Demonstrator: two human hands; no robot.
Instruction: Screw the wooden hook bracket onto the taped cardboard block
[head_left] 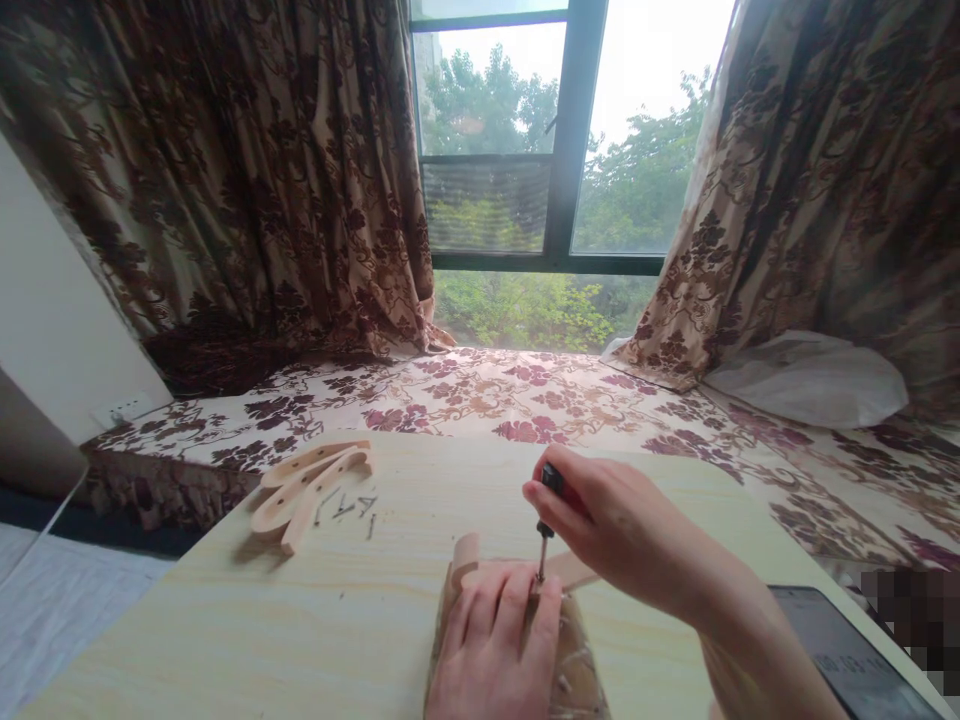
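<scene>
My right hand (592,510) is wrapped round the black handle of a screwdriver (551,485), held upright with its tip down at a screw (538,578). The screw stands at a pale curved wooden piece (466,555), which lies across a brown block (581,665) at the front of the table. My left hand (499,640) lies over the wooden piece and the block, pressing on them, with its fingers spread on both sides of the screw. Part of the wooden piece is hidden under my left hand.
Curved wooden pieces with holes (307,490) lie at the table's left, beside several loose screws (345,508). A phone (847,640) lies at the right edge of the wooden table (300,630). Behind are a flowered cloth (525,400) and a plastic bag (810,380).
</scene>
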